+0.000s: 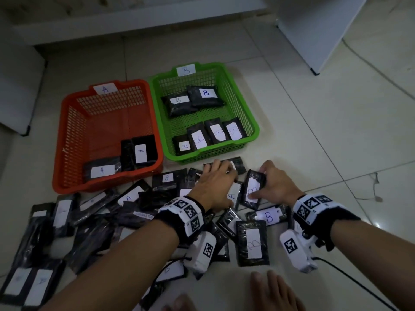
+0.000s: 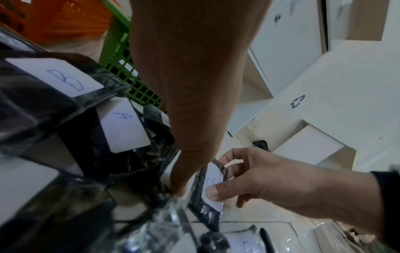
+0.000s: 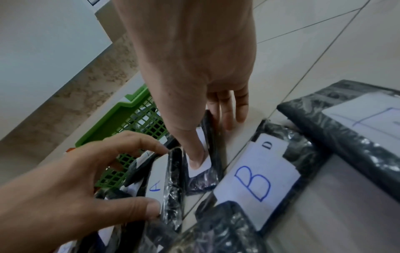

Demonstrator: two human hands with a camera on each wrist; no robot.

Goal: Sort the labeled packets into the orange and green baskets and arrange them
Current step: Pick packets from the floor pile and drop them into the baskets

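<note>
Between my two hands, just in front of the green basket [image 1: 251,122], I am pinching packets. My right hand [image 1: 276,185] is gripping the B packet [image 1: 252,190], thumb pressing its label, fingers curled round its far edge. My left hand [image 1: 215,187] is closing thumb and fingers on the A packet [image 1: 233,195] lying beside it on the floor. I am judging that each packet should lift clear before it travels: B to the green basket, A to the orange basket [image 1: 67,131], labels facing up, aligned beside packets already placed.
</note>
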